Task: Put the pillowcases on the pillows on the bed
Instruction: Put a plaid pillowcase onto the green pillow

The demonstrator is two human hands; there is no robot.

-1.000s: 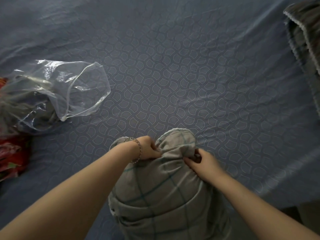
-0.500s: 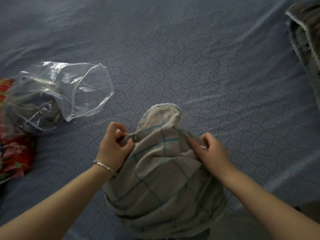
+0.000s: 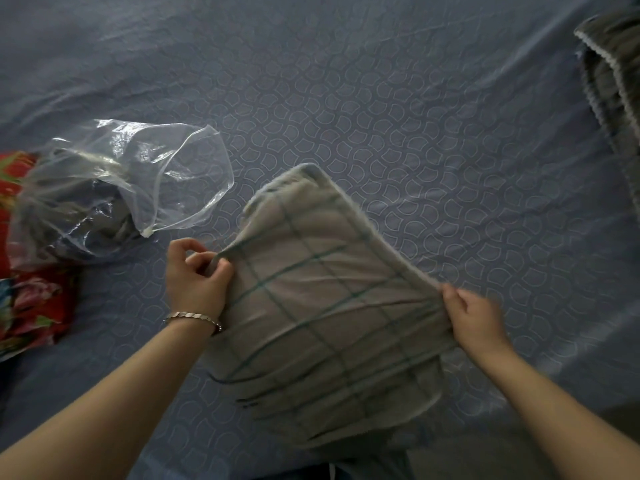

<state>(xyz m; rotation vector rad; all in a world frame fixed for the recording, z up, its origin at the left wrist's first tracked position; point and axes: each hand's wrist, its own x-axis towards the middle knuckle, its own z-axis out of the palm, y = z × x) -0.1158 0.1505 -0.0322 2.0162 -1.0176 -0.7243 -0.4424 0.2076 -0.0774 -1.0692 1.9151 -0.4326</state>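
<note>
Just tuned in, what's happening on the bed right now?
A person holds a checked pillowcase, which looks stuffed, over the blue bed. The left hand pinches its left edge and the right hand its right edge, pulling the cloth taut. A clear plastic bag lies to the left.

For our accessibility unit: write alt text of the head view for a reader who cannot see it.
A left hand and a right hand pinch opposite edges of a grey pillowcase with teal checks, taut over a blue patterned bedsheet. A clear plastic bag of dark fabric lies left, beside red floral cloth; a grey blanket is at right.
</note>
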